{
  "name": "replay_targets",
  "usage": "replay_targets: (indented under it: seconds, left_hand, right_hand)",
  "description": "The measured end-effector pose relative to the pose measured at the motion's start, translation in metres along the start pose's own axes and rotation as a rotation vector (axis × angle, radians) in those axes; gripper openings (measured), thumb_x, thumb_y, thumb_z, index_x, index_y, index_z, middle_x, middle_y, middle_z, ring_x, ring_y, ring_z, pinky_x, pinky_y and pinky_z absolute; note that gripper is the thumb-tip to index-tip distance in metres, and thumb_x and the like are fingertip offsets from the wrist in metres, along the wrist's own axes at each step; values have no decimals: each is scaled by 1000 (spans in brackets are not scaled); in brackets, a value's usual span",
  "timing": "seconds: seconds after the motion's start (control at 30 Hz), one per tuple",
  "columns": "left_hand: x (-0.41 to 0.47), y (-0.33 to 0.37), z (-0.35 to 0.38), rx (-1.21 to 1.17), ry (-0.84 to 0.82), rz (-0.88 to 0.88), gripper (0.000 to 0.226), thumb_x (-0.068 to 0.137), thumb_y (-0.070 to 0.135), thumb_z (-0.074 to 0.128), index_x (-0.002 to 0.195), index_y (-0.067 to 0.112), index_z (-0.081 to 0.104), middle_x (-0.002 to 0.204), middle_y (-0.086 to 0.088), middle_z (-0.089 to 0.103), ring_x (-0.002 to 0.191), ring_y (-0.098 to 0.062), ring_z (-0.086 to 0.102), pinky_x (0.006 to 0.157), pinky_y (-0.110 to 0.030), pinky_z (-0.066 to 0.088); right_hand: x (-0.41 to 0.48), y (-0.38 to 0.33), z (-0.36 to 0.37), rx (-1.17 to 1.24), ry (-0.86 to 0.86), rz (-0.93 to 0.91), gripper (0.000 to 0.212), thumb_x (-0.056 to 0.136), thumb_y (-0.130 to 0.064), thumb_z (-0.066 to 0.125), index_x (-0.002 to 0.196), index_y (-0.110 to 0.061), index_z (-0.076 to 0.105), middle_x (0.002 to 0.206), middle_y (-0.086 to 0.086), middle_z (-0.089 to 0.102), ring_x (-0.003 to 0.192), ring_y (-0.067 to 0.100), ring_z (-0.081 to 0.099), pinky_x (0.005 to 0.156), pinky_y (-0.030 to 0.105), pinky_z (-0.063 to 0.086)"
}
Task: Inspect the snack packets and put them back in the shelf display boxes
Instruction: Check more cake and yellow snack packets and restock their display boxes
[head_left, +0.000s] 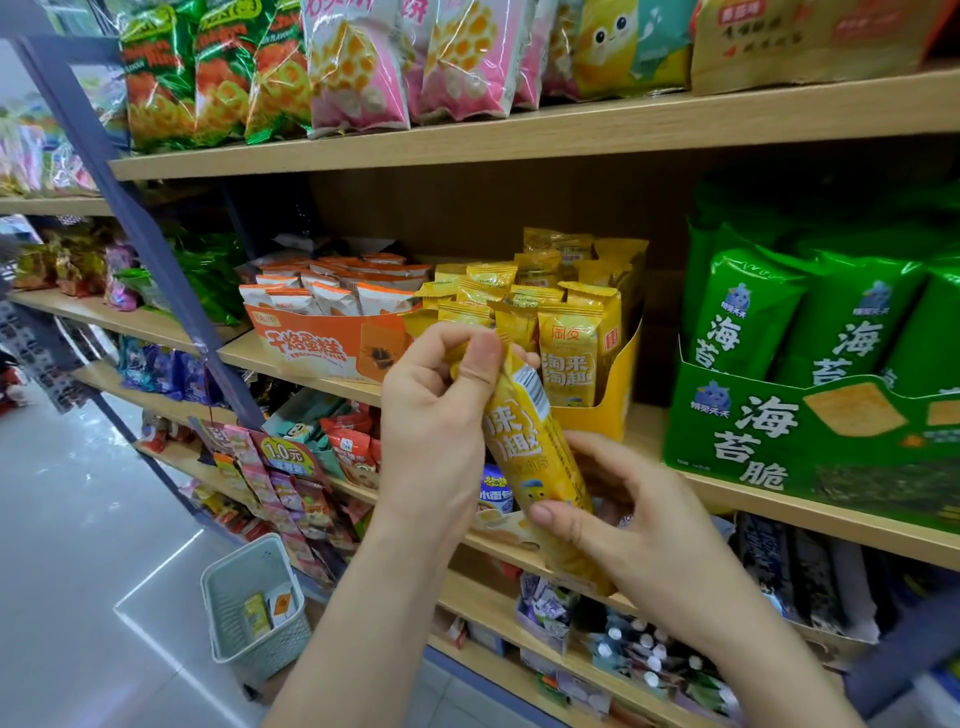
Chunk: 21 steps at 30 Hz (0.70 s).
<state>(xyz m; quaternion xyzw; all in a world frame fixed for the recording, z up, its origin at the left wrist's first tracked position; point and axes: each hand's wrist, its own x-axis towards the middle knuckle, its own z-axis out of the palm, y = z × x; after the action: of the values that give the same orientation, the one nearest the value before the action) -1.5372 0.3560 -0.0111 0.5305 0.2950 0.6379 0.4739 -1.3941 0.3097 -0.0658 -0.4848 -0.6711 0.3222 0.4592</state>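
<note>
The yellow snack packet (519, 436) is held up in the air in front of the middle shelf (244, 353), slanted so that its top end leans to the left and its lower end points down to the right. A barcode shows near its upper part and large printed characters run along its face.

The left hand (441, 410) has its grip closed on the packet's top end, thumb and curled fingers pinching the crimped edge. The right hand (639, 519) has its grip closed on the lower part, thumb across the front and fingers behind.

Just behind the packet stands a yellow display box (618, 400) on the middle shelf, with matching yellow packets (566, 353) standing upright in it. Touching it on the left is an orange display box (322, 348) filled with white-and-orange packets (332, 296). To the right, apart from the yellow box, a green display box (779, 441) holds tall green bags (748, 312).

On the shelf above, green bags (208, 67) and pink bags (363, 62) stand in a row. The shelves below carry many small mixed snacks.

Down on the pale floor (78, 519), beside the base of the shelving, sits a light grey basket (228, 597) with a few small packets in it.
</note>
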Motion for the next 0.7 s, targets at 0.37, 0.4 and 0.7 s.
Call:
replay_targets:
  seconds: [0.37, 0.4, 0.7]
  left_hand:
    - [14, 9, -26, 471, -188, 248, 12, 85, 10, 68, 88, 21, 69, 82, -3, 67, 75, -30, 65, 61, -50, 55]
    - [15, 8, -28, 519, -203, 299, 13, 85, 10, 66, 89, 22, 70, 82, 3, 68, 74, -22, 65, 61, -44, 56]
    - [47, 24, -40, 452, -657, 295, 34, 90, 32, 63, 123, 25, 63, 112, 11, 69, 108, -6, 64, 85, -20, 54]
  right_hand:
    - [11, -14, 19, -440, 236, -51, 47, 81, -51, 66, 125, -35, 56, 98, -19, 64, 80, -2, 55, 67, 20, 47]
    - [13, -16, 24, -438, 238, -35, 46, 81, -53, 65, 123, -38, 54, 96, -20, 62, 79, -2, 54, 65, 18, 44]
    - [39, -43, 37, -279, 364, -20, 42, 79, -39, 67, 118, -39, 50, 99, -22, 65, 88, 0, 63, 69, 19, 50]
